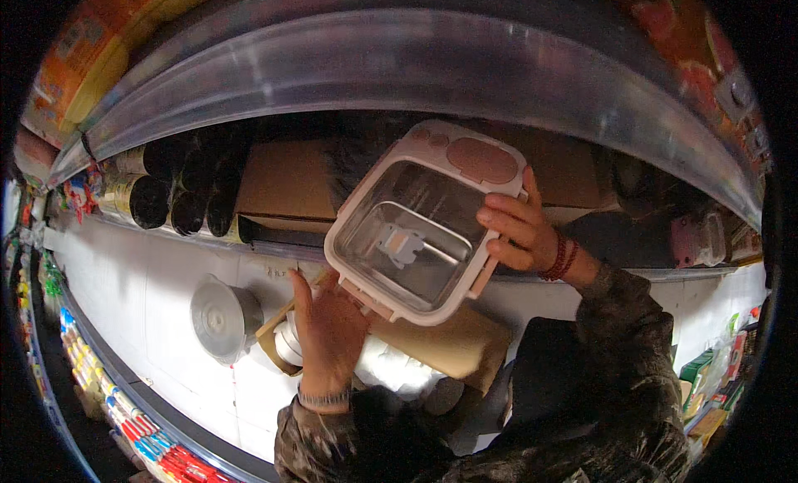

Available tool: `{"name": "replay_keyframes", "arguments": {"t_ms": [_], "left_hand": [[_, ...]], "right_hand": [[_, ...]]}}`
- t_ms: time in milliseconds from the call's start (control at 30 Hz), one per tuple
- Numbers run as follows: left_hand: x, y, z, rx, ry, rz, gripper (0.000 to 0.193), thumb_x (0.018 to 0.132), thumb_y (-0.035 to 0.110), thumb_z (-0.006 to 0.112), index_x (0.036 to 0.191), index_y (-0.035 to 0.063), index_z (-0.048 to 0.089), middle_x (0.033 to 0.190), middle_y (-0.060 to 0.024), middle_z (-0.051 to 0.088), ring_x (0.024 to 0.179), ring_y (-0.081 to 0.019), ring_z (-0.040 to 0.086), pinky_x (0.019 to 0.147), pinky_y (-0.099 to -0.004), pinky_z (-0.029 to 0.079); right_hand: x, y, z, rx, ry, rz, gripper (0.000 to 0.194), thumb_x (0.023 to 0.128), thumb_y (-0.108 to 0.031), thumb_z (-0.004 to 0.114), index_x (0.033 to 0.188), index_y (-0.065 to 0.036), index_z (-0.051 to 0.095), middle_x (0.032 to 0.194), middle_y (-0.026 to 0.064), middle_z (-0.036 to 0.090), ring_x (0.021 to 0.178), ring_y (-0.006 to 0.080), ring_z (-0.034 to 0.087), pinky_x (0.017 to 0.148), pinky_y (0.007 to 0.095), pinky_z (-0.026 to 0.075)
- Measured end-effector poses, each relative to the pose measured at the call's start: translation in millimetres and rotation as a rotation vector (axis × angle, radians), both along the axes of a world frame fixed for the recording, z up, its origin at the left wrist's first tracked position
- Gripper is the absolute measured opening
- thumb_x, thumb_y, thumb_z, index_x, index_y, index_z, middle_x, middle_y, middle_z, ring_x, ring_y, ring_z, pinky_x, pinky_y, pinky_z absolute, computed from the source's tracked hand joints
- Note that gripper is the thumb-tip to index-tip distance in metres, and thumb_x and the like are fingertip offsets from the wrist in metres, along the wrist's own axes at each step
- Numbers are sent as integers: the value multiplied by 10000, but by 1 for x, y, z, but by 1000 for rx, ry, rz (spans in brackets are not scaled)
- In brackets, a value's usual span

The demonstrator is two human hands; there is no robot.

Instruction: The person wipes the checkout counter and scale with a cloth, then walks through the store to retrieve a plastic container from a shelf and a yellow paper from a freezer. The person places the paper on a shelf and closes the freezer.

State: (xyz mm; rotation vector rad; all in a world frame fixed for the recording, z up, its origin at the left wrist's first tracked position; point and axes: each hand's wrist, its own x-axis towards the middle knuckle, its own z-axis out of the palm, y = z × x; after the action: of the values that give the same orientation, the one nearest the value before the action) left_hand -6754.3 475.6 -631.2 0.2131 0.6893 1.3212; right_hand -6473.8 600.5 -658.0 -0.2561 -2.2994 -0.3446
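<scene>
A pink-rimmed lunch box (408, 237) with a clear lid and a steel-looking inside is held up before the shelf, tilted. A grey cartoon sticker or print shows through the lid, and a darker pink oval part lies near its top end. My right hand (517, 227), with a red bead bracelet, grips the box's right edge. My left hand (330, 333) is at the lower left edge of the box, thumb raised apart; whether its fingers bear on the box is partly hidden.
Cardboard boxes (287, 184) and dark-ended cylinders (149, 202) stand on the shelf behind. A clear plastic shelf edge (399, 65) curves above. Below are a grey plastic bucket (224, 318) and an open carton (436, 346). Packaged goods (137, 427) line a lower-left shelf.
</scene>
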Motion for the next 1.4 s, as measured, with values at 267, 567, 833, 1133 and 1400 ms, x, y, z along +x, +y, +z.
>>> {"name": "replay_keyframes", "arguments": {"t_ms": [267, 567, 833, 1133, 1400], "left_hand": [[56, -77, 33, -245, 44, -2, 509, 933, 370, 522, 1331, 79, 397, 1350, -97, 475, 1271, -272, 429, 1081, -500, 306], [-1, -121, 65, 67, 570, 534, 402, 900, 263, 582, 1222, 37, 499, 1230, -98, 547, 1152, -232, 532, 1008, -468, 432], [-11, -109, 70, 30, 223, 604, 553, 845, 245, 668, 1302, 34, 439, 1303, -141, 503, 1191, -285, 501, 995, -503, 433], [13, -88, 57, 77, 237, 465, 500, 849, 169, 653, 1289, 44, 449, 1285, -120, 521, 1184, -265, 513, 961, -514, 471], [45, -83, 75, 241, 385, 321, 509, 857, 140, 626, 1303, 9, 419, 1228, -110, 538, 1164, -225, 519, 1012, -422, 437]], "right_hand": [[16, -53, -10, -46, 46, 112, 375, 886, -249, 602, 1195, -228, 392, 1319, 60, 487, 1227, 216, 490, 1089, 667, 155], [-56, 3, 40, -929, 171, 186, 531, 938, -340, 505, 1408, -129, 375, 1459, 141, 336, 1372, 325, 284, 1134, 509, 186], [-146, 69, -35, -886, -266, -263, 392, 927, -239, 513, 1293, -101, 497, 1335, 175, 433, 1207, 389, 422, 1026, 437, 374], [-116, 21, -42, -528, 66, -215, 398, 922, -266, 538, 1256, -53, 504, 1170, 202, 546, 1089, 291, 542, 914, 381, 472], [65, -18, -4, -1271, 666, -319, 492, 903, -328, 599, 1264, -8, 503, 1228, 189, 565, 1126, 295, 548, 973, 376, 423]]}}
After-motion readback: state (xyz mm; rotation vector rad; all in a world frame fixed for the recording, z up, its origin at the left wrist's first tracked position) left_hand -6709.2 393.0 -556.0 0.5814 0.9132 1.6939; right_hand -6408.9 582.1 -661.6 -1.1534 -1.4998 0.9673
